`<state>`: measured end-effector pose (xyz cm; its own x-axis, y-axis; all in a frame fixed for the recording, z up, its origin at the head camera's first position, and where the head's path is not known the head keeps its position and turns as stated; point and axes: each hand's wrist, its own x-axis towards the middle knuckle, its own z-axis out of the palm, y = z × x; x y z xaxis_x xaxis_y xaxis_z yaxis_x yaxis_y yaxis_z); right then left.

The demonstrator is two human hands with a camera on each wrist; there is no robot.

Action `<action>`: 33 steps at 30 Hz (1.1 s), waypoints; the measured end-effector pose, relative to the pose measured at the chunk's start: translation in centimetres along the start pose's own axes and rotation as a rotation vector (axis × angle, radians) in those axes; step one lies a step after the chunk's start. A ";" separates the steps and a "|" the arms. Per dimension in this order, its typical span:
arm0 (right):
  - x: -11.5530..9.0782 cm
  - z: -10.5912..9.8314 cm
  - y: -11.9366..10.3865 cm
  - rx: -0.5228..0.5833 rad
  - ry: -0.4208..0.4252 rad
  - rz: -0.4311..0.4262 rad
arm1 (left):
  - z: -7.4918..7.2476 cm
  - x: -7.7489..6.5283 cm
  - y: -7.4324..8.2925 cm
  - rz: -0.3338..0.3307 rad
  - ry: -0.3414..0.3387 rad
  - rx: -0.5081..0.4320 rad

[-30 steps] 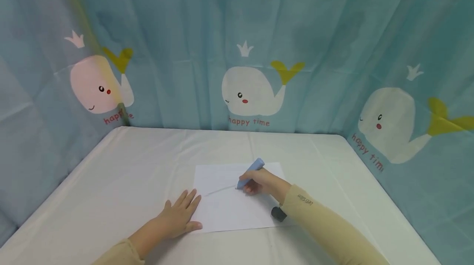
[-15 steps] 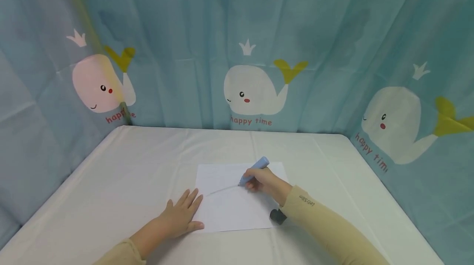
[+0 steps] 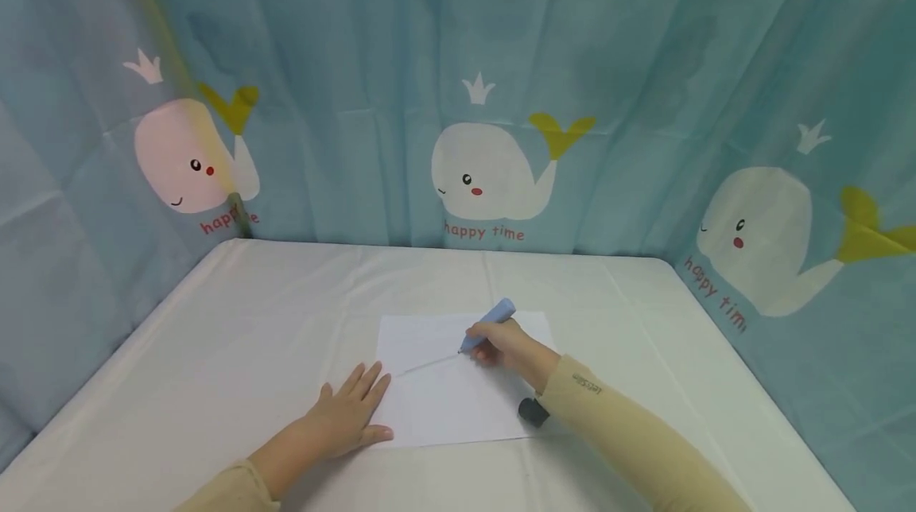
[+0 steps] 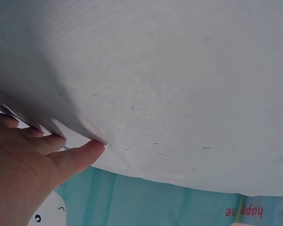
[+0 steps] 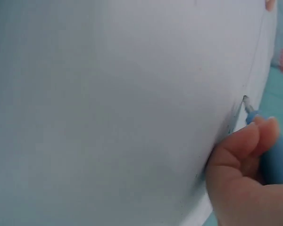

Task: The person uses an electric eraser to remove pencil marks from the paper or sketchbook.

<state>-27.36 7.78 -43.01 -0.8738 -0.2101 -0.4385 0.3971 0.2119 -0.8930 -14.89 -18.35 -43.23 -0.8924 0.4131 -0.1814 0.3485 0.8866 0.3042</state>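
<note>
A white sheet of paper [image 3: 429, 416] lies on the white-covered table. My left hand [image 3: 348, 418] rests flat with spread fingers across the sheet's left edge; the left wrist view shows its fingertips [image 4: 96, 145] against the white surface. My right hand [image 3: 504, 343] pinches a thick, light-blue pen-shaped tool [image 3: 503, 310] over the paper's upper right part. The tool leans up to the right, and its narrow metallic tip [image 5: 245, 100] is right at the paper. From near the left fingers to this tip runs a thin pale-grey slanting line [image 3: 428, 365].
A small black object [image 3: 533, 412] shows beside the right sleeve cuff, over the paper's lower right corner. The white tablecloth [image 3: 286, 305] spreads around the sheet. Behind and at both sides hangs a blue-green curtain [image 3: 358, 178] with printed whales.
The tool's tip has moved slightly up and right, away from me, with the right hand. My left hand has kept its place on the sheet's left edge.
</note>
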 end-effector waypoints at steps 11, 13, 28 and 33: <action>0.4 0.2 -0.3 0.028 0.007 0.012 | -0.2 -0.1 -0.2 0.013 0.005 0.023; 0.4 0.3 -0.3 0.016 0.009 0.015 | -0.1 -0.1 -0.2 0.008 0.000 0.022; 0.3 0.5 -0.1 0.068 -0.011 0.004 | 0.0 -0.2 -0.3 -0.010 -0.010 0.013; 0.3 0.2 -0.3 0.122 0.020 -0.025 | -0.1 -0.1 -0.1 -0.008 -0.006 0.015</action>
<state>-27.69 7.49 -42.85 -0.8888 -0.1942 -0.4151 0.4055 0.0885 -0.9098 -14.84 -18.53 -43.19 -0.8937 0.4069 -0.1891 0.3456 0.8930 0.2883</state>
